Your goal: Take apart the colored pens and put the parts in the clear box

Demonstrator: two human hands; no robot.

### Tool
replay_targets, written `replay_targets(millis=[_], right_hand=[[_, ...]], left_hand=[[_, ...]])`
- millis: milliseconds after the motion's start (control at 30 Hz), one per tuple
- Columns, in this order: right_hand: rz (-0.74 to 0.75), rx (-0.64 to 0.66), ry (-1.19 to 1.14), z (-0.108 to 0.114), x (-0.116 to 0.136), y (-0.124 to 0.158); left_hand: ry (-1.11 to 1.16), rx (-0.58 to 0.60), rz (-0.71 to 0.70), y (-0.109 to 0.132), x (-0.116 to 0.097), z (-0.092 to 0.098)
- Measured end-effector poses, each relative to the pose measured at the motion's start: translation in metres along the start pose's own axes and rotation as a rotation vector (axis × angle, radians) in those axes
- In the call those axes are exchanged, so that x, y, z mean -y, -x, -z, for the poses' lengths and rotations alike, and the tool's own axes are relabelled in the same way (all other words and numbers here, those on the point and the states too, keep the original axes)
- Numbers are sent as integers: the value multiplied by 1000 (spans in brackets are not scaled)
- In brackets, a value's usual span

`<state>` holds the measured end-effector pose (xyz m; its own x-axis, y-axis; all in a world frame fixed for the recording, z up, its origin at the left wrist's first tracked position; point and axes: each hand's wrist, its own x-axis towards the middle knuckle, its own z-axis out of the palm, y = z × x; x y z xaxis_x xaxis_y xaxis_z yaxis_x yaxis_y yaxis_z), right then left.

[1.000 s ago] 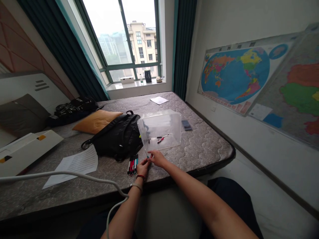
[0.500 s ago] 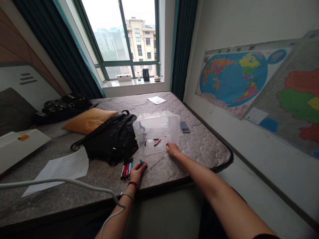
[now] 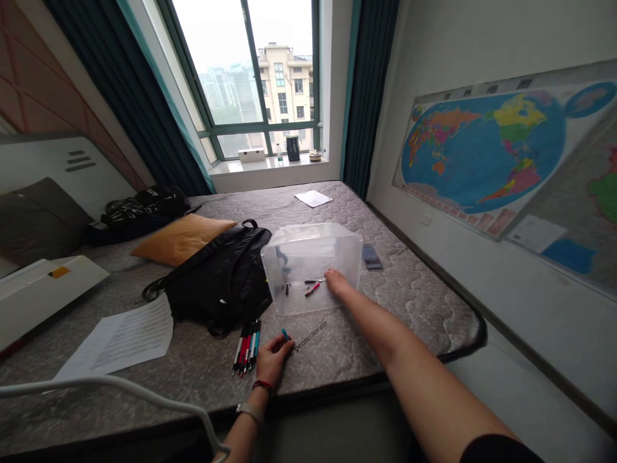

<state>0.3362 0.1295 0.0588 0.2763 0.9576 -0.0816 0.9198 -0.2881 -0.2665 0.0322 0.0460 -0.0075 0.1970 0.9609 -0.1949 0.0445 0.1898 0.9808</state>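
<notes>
Quilted grey-brown mattress: your left hand pinching small teal piece; right hand inside clear plastic box, grip unclear.

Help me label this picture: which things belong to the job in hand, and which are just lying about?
In the job, it seems:
teal piece, in the left hand's grip
clear bin, right hand in its opening
red and dark pieces inside the bin
pens beside the left hand

Lying about:
black backpack
orange pillow
printed sheet
long white box
dark flat item
</notes>
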Motion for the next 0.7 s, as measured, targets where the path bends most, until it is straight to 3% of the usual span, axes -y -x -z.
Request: replay_targets(millis=[167,533,700], right_hand=[[-18,-66,15,1,-7,1],[4,39,26,14,-7,2],[76,-53,-19,24,-11,18]], left_hand=[[7,4,-2,1,0,-1],[-6,7,-52,4,-2,-2],[-62,27,-107,6,-1,-1]])
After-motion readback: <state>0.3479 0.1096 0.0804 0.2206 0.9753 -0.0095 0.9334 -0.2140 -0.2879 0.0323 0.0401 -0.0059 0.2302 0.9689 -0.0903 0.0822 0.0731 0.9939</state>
